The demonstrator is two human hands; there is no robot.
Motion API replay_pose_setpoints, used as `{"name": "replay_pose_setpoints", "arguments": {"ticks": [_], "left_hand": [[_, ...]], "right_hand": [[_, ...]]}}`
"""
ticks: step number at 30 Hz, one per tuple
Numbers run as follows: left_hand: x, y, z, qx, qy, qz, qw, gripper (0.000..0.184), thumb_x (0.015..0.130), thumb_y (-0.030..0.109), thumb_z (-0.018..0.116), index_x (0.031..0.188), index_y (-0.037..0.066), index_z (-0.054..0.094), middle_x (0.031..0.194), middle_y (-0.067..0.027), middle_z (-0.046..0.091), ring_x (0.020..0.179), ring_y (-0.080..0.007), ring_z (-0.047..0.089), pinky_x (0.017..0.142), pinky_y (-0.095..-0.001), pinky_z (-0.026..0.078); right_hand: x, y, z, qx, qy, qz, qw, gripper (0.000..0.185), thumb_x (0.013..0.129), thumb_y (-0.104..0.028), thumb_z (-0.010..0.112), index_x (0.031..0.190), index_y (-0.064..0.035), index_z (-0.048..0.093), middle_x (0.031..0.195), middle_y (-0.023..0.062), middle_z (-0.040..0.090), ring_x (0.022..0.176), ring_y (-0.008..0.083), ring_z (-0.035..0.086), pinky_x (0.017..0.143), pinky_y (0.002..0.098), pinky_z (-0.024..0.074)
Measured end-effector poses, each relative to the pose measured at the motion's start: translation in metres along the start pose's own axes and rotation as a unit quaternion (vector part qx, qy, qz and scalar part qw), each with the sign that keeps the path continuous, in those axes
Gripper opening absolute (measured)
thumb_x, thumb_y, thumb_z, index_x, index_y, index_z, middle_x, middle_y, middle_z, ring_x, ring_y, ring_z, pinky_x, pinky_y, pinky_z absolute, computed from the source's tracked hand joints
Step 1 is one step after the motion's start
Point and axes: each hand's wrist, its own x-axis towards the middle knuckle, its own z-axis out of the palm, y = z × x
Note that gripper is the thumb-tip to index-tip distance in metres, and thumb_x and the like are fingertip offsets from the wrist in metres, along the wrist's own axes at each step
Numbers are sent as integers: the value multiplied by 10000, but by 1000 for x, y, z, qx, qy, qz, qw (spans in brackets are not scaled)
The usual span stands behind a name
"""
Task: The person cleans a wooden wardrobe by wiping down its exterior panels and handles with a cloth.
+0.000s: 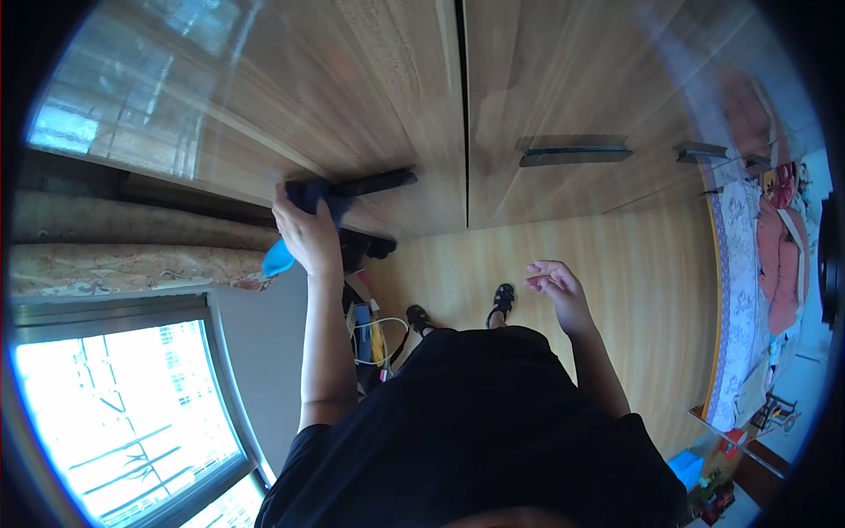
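Note:
My left hand [304,231] presses a dark blue cloth [310,194] against the wood-grain wardrobe door [400,123]. Its fingers are bent over the cloth, beside the near end of a long black door handle [383,182]. Lower down, my right hand [556,283] hangs over the floor with nothing in it, its fingers loosely curved and apart. A second black handle [576,154] is on the neighbouring door, well above my right hand. Just below my left hand shows a bright blue object [278,258] whose kind I cannot make out.
A patterned curtain [132,264] and a bright window [132,414] are on the left. Bags and small items [368,334] stand by the wall near my feet. To the right is a bed [738,264] with pink bedding [778,264]. The wooden floor [651,308] lies between.

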Motion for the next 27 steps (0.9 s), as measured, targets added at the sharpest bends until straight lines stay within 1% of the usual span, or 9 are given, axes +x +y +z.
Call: {"name": "replay_pose_setpoints", "arguments": {"ticks": [3,8,10,12,14,16,20,24,27], "left_hand": [[-5,10,5,71,-70,-55,994,331,812,108,734,1109,8,626,1044,-178,613,1028,-414,599,880,-486,511],[-54,96,53,-7,-30,140,990,193,866,94,646,1054,56,663,1036,-163,620,957,-352,613,807,-454,539],[-66,125,62,-120,-119,137,976,367,756,88,758,1117,83,694,1115,-134,606,987,-349,617,792,-441,565],[-80,138,61,-154,-137,194,959,382,737,64,754,1113,115,708,1136,-89,594,975,-307,622,732,-410,576],[-82,131,56,-157,-47,281,946,411,728,68,758,1119,195,752,1135,-48,587,942,-254,614,687,-360,568],[-74,113,45,-154,22,344,926,438,710,84,763,1125,224,769,1139,-38,589,929,-236,607,677,-338,559],[-25,36,40,-29,3,355,934,512,712,180,689,1215,264,735,1158,-18,595,896,-206,602,715,-346,535],[-4,-88,42,62,-12,405,912,561,734,189,682,1269,357,670,980,-42,560,806,-210,593,643,-362,500],[12,-145,21,72,-34,376,923,558,759,70,645,1290,239,628,913,-101,585,758,-304,612,616,-428,471]], "right_hand": [[-13,11,-6,4,30,5,1000,329,980,-22,490,1305,2,541,1304,169,619,1107,254,664,1013,402,500],[-31,22,-26,19,81,21,996,321,980,1,473,1291,-4,550,1289,164,614,1075,257,669,993,412,519],[-32,16,-27,10,87,20,996,309,985,-6,483,1286,-4,554,1284,162,614,1065,253,669,990,411,522],[-34,7,-31,0,90,8,996,293,995,-27,510,1283,0,558,1277,162,617,1060,248,666,988,406,525],[-34,7,-38,-9,96,3,995,295,989,-13,499,1277,-2,561,1274,162,617,1063,248,665,994,411,526],[-33,6,-37,-9,107,13,994,299,984,-2,487,1273,-5,562,1271,162,617,1065,248,664,1001,416,525],[-31,7,-28,-8,104,32,994,319,985,18,450,1282,-19,562,1272,158,613,1066,248,663,999,413,521],[-28,-3,-7,-20,86,44,995,318,989,20,442,1280,-24,563,1266,154,613,1068,247,661,999,412,518],[-27,-3,1,-5,83,21,996,299,990,-1,462,1273,-5,560,1277,168,612,1068,248,662,1017,414,516]]}}
